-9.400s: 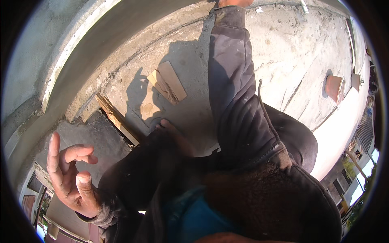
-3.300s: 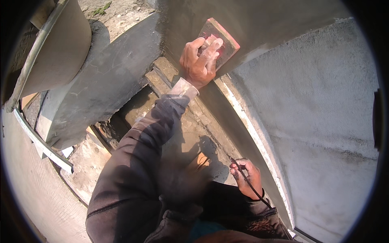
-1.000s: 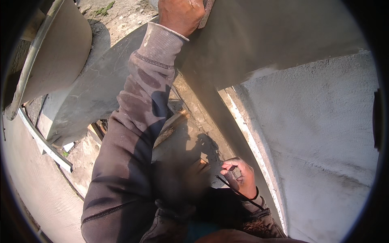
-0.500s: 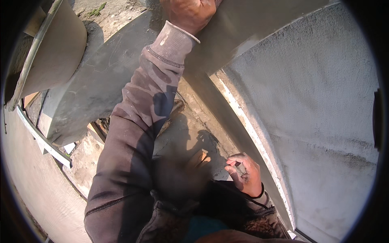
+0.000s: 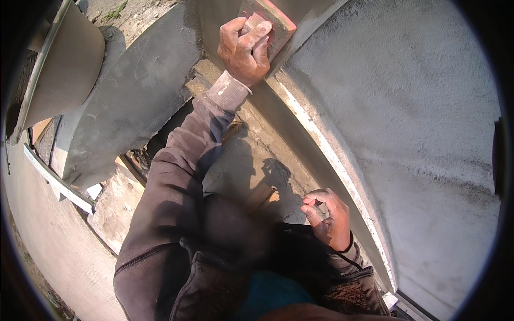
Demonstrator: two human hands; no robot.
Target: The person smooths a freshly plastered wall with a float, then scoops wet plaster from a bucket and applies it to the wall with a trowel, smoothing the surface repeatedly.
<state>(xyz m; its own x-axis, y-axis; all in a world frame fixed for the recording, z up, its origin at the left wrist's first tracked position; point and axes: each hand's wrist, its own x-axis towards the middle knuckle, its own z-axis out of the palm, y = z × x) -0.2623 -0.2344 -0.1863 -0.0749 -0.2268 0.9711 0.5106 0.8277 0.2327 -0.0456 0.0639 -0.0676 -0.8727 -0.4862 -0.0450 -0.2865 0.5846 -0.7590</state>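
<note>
My left hand (image 5: 243, 51) reaches out at the top, its fingers wrapped round the grip of a plastering float (image 5: 279, 29) with a pinkish-red edge. The float lies against the smooth, damp-looking grey band of plaster (image 5: 316, 16), beside the corner where the bands meet. Part of the float is hidden by the hand and cut off by the top of the view. My right hand (image 5: 329, 216) hovers at lower right, near my body, beside the long plastered edge. Its fingers curl in toward the thumb, and I see nothing held in them.
A rough grey rendered surface (image 5: 423, 123) fills the right side, bordered by a pale raised edge (image 5: 316, 136). At upper left stands a large round tub (image 5: 72, 69). A grey slab (image 5: 128, 101) lies below it, with wood scraps (image 5: 130, 170) and a light strip (image 5: 59, 179) nearby.
My left hand has come back toward me from the top edge, bringing the float into view. My right hand has shifted slightly, still curled.
</note>
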